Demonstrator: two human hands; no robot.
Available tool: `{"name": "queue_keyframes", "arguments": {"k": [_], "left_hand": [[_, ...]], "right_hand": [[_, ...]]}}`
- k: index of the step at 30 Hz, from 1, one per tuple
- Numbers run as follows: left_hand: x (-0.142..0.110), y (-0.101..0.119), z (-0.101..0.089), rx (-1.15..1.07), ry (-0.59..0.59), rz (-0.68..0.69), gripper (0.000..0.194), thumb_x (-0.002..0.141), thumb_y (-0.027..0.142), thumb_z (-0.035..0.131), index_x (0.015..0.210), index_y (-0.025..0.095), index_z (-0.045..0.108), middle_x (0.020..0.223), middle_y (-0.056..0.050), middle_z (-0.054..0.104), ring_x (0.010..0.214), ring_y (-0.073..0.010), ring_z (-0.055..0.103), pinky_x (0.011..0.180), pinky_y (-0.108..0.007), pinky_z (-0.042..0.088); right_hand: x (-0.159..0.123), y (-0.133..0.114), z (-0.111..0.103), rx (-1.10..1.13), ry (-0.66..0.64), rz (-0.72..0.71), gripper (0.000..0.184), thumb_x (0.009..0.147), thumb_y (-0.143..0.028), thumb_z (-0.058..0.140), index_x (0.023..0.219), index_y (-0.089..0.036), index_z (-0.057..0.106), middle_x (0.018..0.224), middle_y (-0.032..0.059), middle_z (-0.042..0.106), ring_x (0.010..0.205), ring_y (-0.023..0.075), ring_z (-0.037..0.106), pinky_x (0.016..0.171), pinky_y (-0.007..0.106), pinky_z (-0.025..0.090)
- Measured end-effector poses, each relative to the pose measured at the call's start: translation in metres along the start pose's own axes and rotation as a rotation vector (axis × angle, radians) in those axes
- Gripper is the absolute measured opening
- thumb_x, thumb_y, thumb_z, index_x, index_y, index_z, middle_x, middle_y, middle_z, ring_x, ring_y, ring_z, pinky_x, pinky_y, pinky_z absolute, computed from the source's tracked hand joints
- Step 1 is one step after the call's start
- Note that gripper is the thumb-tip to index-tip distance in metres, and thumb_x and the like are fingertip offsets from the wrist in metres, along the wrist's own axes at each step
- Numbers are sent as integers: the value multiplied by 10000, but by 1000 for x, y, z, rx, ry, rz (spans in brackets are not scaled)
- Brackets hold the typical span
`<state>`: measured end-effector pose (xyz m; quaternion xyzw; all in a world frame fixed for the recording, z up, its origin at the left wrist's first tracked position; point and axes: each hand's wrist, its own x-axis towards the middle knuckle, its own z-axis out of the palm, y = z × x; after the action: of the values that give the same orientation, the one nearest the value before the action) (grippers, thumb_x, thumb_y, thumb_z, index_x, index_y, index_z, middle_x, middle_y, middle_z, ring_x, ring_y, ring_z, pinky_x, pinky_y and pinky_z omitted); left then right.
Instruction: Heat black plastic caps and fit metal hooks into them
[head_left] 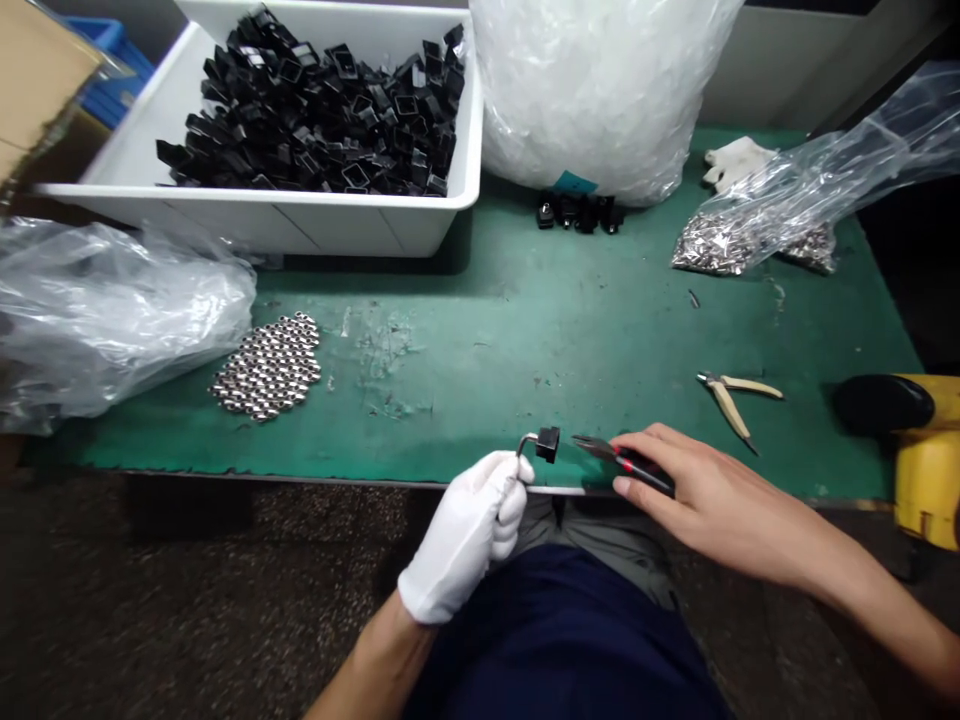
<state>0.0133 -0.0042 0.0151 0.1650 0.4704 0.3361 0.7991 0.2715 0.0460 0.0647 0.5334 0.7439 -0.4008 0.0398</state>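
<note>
Head view: black block (548,445), bent rod (524,443).

I wore a snug white cotton glove (461,535) on my left hand (461,535), ending at the wrist, while my right hand (712,495) was bare, as were my forearms (840,565), with a dark navy top (562,640) over my middle and grey trousers (600,535) showing past it at my lap.

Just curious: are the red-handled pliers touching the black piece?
Apart: the head view shows green mat between the red-handled pliers and the black piece.
</note>
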Motion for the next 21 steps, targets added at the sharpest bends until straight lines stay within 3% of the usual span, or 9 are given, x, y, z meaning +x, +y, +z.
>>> {"name": "queue_keyframes", "arguments": {"k": [3,6,10,21], "left_hand": [[-1,4,-2,42,9,23,249,1001,450,484,949,211,536,595,99,311,464,-44,144,408,-155,161],[-2,6,-3,140,33,47,259,993,457,493,941,208,538,594,94,316,477,-53,161,418,-169,172],[-4,9,-1,301,52,77,290,985,476,494,924,198,553,594,84,326,492,-66,204,436,-184,200],[-5,17,-2,656,70,212,319,998,454,453,872,199,597,697,30,461,604,-116,383,552,-222,344]], "right_hand": [[-2,2,-2,274,-125,23,374,996,-530,520,1283,-318,633,1172,31,673,1055,264,638,869,355,525],[-2,1,-2,402,-222,20,362,983,-535,540,1208,-292,684,1093,10,703,1050,272,640,835,334,534],[0,0,-2,419,-233,33,360,962,-534,566,1165,-280,720,1022,16,719,1027,289,645,795,337,543],[-3,5,-4,418,-290,31,397,969,-574,542,1211,-301,699,1240,6,679,1073,275,636,830,314,516]]}}
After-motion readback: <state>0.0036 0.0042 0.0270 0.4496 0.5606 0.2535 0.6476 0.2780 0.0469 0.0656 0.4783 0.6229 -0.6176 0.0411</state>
